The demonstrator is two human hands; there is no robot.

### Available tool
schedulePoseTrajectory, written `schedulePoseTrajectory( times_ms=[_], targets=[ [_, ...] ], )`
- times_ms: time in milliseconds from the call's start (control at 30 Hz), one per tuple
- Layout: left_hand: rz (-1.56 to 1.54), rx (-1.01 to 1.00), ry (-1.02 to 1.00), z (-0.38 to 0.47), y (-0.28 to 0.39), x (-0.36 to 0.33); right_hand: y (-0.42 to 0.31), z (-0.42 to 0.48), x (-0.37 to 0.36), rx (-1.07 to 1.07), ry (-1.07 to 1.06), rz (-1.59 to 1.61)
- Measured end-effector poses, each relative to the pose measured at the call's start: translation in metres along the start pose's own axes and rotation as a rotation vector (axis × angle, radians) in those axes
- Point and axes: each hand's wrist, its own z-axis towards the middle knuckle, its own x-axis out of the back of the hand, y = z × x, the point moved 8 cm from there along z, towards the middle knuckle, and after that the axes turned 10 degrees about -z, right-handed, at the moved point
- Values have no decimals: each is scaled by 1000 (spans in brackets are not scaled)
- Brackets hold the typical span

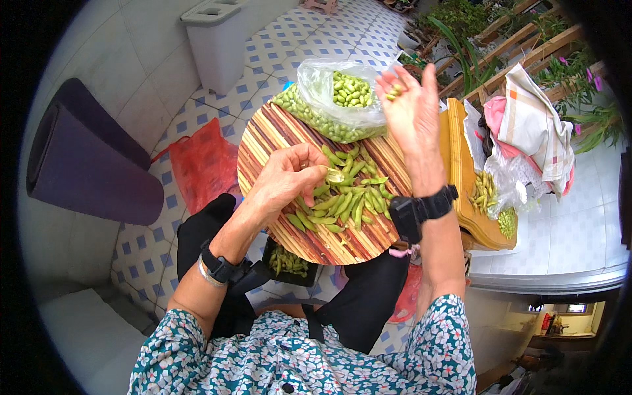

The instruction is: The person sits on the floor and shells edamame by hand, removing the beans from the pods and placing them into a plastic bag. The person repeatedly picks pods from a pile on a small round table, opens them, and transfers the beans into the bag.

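My left hand [295, 178] pinches an opened, pale soybean pod [335, 175] between thumb and fingers, above a pile of green soybean pods [345, 202]. The pods lie on a round striped wooden board [316, 244]. My right hand [411, 106] is raised palm up at the bag's right, a few shelled green beans [394, 92] resting on its fingers. A clear plastic bag [335, 111] of shelled beans stands open at the board's far edge. Below the board, between my knees, is a black container [291, 264] holding pods.
A yellow wooden stool or small table [459, 173] at the right holds more pods, plastic bags and cloths [535, 123]. A red plastic bag [202, 165] lies on the tiled floor at the left. Beyond it are a rolled purple mat [98, 163] and a grey bin [217, 54].
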Motion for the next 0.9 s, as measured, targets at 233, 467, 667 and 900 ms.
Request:
schedulePoseTrajectory(
  times_ms=[233, 467, 667, 900],
  targets=[
    [-23, -11, 33, -3, 2, 11, 0, -13, -15, 132, -60, -92],
    [39, -110, 12, 6, 0, 12, 1, -80, -31, 189, -151, -706],
    [26, -194, 15, 8, 9, 5, 55, -119, -27, -5, -230, -1087],
    [95, -212, -85, 9, 0, -5, 54, -140, -20, -15, -217, -897]
  ],
)
